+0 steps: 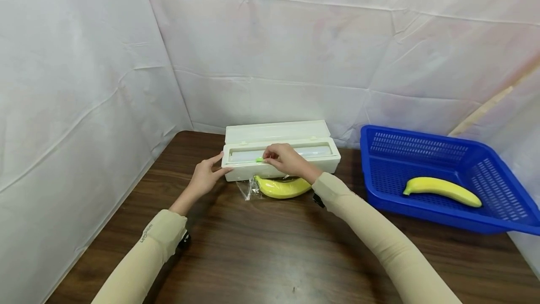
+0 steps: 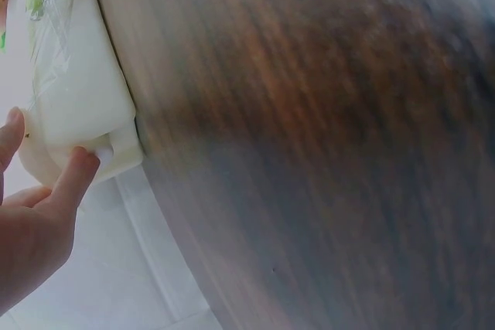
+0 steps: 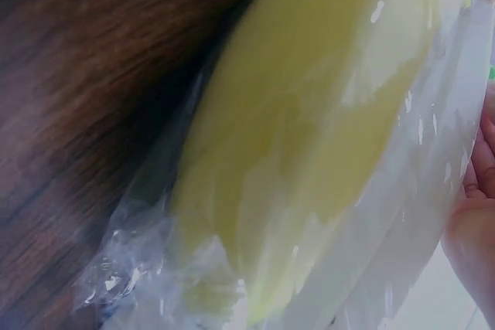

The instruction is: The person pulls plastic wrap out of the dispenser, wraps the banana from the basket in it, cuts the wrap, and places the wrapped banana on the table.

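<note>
Bananas: two, both yellow; one wrapped banana (image 1: 280, 188) and one bare banana (image 1: 443, 190).
Boxes: one white box (image 1: 242, 173), its single lid (image 1: 276, 131) raised at the back.
Baskets: one blue basket (image 1: 422, 213), on the right side of the table (image 1: 253, 257).
Hands: two, both at the box.
In the white box: one pale roll (image 1: 316, 150), lying lengthwise.
In the basket: the bare banana, lying on its floor.
Wrapped banana: on the table just in front of the box, in clear film (image 1: 249, 189) that bunches at its ends.
Left grip: the left hand (image 1: 204, 176) holds the box's left end, thumb at the front and fingers round the end.
Right grip: narrow; the right hand (image 1: 287, 159) pinches a small green slider (image 1: 258, 159) on the box's front edge, seemingly between thumb and forefinger, though the right wrist view cuts most of that hand off.
</note>
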A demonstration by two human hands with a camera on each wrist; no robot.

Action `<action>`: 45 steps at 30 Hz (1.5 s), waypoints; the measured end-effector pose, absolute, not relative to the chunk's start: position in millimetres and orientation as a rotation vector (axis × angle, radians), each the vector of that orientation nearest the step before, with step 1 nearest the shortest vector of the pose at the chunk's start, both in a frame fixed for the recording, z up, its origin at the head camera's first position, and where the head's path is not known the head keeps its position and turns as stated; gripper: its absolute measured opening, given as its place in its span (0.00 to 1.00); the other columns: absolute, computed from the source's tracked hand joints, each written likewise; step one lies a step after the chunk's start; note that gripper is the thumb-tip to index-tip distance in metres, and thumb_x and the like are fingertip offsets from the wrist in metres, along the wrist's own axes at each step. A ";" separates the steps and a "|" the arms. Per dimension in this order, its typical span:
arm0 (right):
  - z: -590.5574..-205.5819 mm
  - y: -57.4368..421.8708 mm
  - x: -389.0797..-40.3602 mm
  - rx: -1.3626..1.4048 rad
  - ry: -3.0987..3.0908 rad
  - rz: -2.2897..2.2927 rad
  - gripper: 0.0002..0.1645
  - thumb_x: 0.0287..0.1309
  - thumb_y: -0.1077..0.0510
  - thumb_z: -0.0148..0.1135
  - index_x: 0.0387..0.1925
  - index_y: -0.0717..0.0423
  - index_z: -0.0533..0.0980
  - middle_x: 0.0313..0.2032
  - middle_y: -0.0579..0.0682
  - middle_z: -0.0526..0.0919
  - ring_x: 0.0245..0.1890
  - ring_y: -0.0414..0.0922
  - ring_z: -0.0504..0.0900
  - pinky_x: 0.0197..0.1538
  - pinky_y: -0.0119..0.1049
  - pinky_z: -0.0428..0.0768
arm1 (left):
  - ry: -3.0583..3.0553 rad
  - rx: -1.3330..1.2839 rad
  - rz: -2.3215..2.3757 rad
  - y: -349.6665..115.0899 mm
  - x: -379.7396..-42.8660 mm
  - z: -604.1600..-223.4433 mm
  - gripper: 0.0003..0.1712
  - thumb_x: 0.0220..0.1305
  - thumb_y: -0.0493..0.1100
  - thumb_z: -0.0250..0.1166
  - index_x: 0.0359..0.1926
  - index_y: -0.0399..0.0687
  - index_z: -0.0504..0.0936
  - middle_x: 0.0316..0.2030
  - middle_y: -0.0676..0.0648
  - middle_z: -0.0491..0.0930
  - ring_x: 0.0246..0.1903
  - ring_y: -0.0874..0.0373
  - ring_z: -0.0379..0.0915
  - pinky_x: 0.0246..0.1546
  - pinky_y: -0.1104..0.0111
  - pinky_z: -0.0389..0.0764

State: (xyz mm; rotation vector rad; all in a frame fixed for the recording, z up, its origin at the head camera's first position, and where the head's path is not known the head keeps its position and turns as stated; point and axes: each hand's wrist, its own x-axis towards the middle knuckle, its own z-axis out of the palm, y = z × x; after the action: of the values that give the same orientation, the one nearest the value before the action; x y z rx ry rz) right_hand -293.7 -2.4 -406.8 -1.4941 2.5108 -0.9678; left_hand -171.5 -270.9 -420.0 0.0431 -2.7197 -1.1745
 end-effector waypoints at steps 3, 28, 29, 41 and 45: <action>-405.3 1.7 -292.7 -1.481 2.521 -0.963 0.07 0.75 0.61 0.64 0.46 0.61 0.84 0.41 0.53 0.89 0.41 0.45 0.87 0.50 0.34 0.86 | -2.720 0.037 -1.169 -270.6 -171.3 -419.7 0.40 0.71 0.44 0.72 0.76 0.32 0.65 0.74 0.30 0.63 0.58 0.37 0.81 0.31 0.68 0.76; -406.8 35.5 -299.3 -1.490 2.590 -0.993 0.06 0.73 0.63 0.65 0.45 0.63 0.84 0.39 0.54 0.88 0.40 0.48 0.87 0.48 0.38 0.87 | -2.733 0.066 -1.174 -274.5 -169.1 -419.6 0.42 0.72 0.47 0.71 0.77 0.34 0.64 0.76 0.31 0.61 0.60 0.37 0.80 0.29 0.69 0.74; -407.2 35.6 -299.8 -1.484 2.592 -0.993 0.06 0.73 0.63 0.65 0.45 0.63 0.84 0.39 0.55 0.88 0.40 0.48 0.87 0.48 0.38 0.87 | -2.735 0.064 -1.175 -274.5 -169.2 -419.8 0.42 0.73 0.47 0.71 0.77 0.34 0.64 0.76 0.31 0.61 0.60 0.37 0.80 0.28 0.69 0.74; -402.8 42.8 -296.6 -1.424 2.609 -0.987 0.05 0.72 0.64 0.66 0.44 0.63 0.83 0.40 0.56 0.88 0.42 0.50 0.87 0.51 0.40 0.88 | -2.737 0.054 -1.156 -271.7 -169.5 -419.4 0.41 0.73 0.46 0.71 0.77 0.33 0.64 0.73 0.27 0.64 0.59 0.37 0.80 0.32 0.66 0.76; -403.5 45.3 -296.7 -1.417 2.618 -0.989 0.04 0.72 0.64 0.66 0.43 0.63 0.83 0.40 0.56 0.88 0.43 0.51 0.88 0.51 0.41 0.88 | -2.736 0.046 -1.153 -270.0 -169.9 -419.3 0.41 0.73 0.45 0.70 0.77 0.32 0.64 0.74 0.27 0.62 0.59 0.37 0.80 0.32 0.67 0.76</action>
State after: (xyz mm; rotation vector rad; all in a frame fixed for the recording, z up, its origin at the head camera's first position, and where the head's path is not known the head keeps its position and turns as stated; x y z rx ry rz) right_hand -296.7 45.3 -403.5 -1.4170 2.6185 -0.9888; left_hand -169.9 -270.0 -419.3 0.0457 -2.7356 -1.1525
